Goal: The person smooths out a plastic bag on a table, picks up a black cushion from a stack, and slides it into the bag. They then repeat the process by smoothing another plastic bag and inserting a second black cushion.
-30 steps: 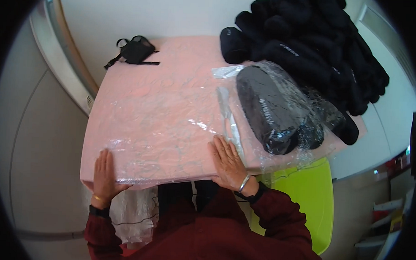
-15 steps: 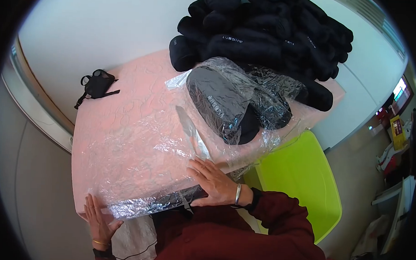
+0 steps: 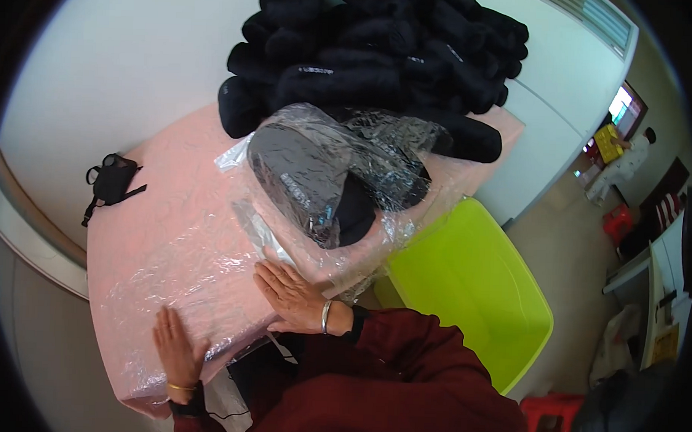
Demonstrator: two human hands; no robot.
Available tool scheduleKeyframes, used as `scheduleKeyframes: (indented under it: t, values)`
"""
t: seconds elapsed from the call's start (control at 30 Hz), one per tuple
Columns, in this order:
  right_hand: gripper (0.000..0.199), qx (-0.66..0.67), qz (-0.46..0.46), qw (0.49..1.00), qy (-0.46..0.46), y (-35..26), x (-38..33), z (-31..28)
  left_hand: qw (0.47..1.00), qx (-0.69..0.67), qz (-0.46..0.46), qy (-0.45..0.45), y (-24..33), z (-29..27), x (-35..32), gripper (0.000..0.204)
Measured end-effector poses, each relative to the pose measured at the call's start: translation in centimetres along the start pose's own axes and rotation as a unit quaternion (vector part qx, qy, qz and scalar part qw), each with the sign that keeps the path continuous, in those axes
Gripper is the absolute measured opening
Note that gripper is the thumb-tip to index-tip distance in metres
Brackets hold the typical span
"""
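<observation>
A sheet of clear plastic film, possibly a flat bag (image 3: 149, 274), lies wrinkled over the pink tablecloth (image 3: 173, 149). My left hand (image 3: 177, 349) rests flat on it near the table's front edge, fingers stretched. Farther right, my right hand (image 3: 296, 298) also lies flat with extended fingers, its tips by a whitish strip (image 3: 263, 234) on the plastic. Neither hand grips anything. Just beyond it is a grey-and-black padded cushion (image 3: 298, 172) partly covered by clear plastic. Another dark bundle in clear plastic (image 3: 386, 160) lies beside it.
Black rolled cushions (image 3: 339, 85) are heaped at the back. A small black strapped pouch (image 3: 113, 181) lies at the left. A lime-green tub (image 3: 473, 289) stands against the table's right front. Far right, a person (image 3: 630, 161) holds a yellow box; a red stool (image 3: 548, 421) is nearer.
My left hand has moved inward from the table's front left corner onto the plastic. The shiny strip along the front edge no longer shows the same way. The whole view has shifted.
</observation>
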State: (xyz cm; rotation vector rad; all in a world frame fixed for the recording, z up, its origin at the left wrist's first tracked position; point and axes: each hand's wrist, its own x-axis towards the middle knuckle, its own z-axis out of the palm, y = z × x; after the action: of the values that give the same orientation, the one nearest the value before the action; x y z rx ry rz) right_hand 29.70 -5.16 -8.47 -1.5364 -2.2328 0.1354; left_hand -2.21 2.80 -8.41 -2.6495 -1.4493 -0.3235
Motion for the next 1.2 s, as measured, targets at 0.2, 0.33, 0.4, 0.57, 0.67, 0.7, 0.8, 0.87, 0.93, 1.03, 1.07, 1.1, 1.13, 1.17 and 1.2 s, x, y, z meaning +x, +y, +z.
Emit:
scheduleKeyframes:
  t: [0.2, 0.33, 0.4, 0.57, 0.67, 0.7, 0.8, 0.87, 0.93, 1.03, 1.07, 1.1, 1.13, 1.17, 1.2]
  values:
    - [0.084, 0.096, -0.024, 0.988, 0.119, -1.3, -3.1, 1.2, 0.999, 0.003, -0.038, -0.004, -3.8, -0.3, -1.0, 0.089]
    - [0.066, 0.137, -0.033, 0.950, 0.280, -2.1, -4.9, -3.6, 0.998, 0.009, -0.056, 0.006, -3.4, -0.5, -1.0, 0.088]
    - [0.059, 0.015, -0.008, 0.924, 0.382, -0.8, -5.4, -10.0, 0.998, 0.003, -0.056, 0.005, -2.7, -0.5, -0.9, 0.086]
    - [0.074, -0.161, 0.083, 0.846, 0.502, 6.0, -2.9, -19.8, 0.997, 0.001, -0.082, 0.015, -2.7, -1.3, -2.0, 0.087]
    - [0.080, -0.282, 0.243, 0.791, 0.485, 14.1, -2.1, -22.1, 0.997, -0.006, -0.076, 0.021, -2.4, -1.1, -1.4, 0.088]
    - [0.081, -0.207, 0.311, 0.791, 0.484, 16.9, -2.0, -22.4, 0.996, -0.007, -0.080, 0.023, -2.3, -1.1, -1.4, 0.088]
    - [0.082, 0.091, 0.416, 0.813, 0.396, 17.7, -1.2, -23.6, 0.997, -0.017, -0.078, 0.026, -1.9, -1.3, -1.2, 0.089]
    - [0.083, 0.234, 0.439, 0.841, 0.210, 17.0, -0.3, -23.2, 0.996, -0.019, -0.084, 0.030, -1.9, -1.2, -1.2, 0.089]
    - [0.083, 0.163, 0.425, 0.881, 0.126, 15.8, 1.2, -20.3, 0.996, -0.024, -0.082, 0.035, -2.0, -1.1, -1.2, 0.089]
    - [0.081, -0.111, 0.249, 0.941, 0.201, 13.8, 1.9, -17.1, 0.996, -0.021, -0.082, 0.042, -2.2, -1.1, -1.3, 0.088]
    - [0.082, -0.131, 0.277, 0.928, 0.212, 14.0, 2.1, -17.3, 0.995, -0.019, -0.082, 0.045, -2.3, -1.1, -1.4, 0.088]
    - [0.082, -0.150, 0.303, 0.914, 0.222, 14.3, 2.3, -17.6, 0.995, -0.020, -0.083, 0.046, -2.3, -1.1, -1.5, 0.088]
    - [0.082, -0.168, 0.328, 0.900, 0.233, 14.6, 2.6, -17.8, 0.995, -0.026, -0.083, 0.047, -2.0, -1.1, -1.3, 0.089]
    - [0.082, -0.169, 0.324, 0.901, 0.233, 14.9, 2.4, -17.7, 0.995, -0.032, -0.083, 0.048, -1.8, -1.1, -1.2, 0.090]
    - [0.081, -0.247, 0.310, 0.873, 0.284, 15.2, 1.8, -17.6, 0.995, -0.038, -0.083, 0.049, -1.8, -1.0, -1.1, 0.091]
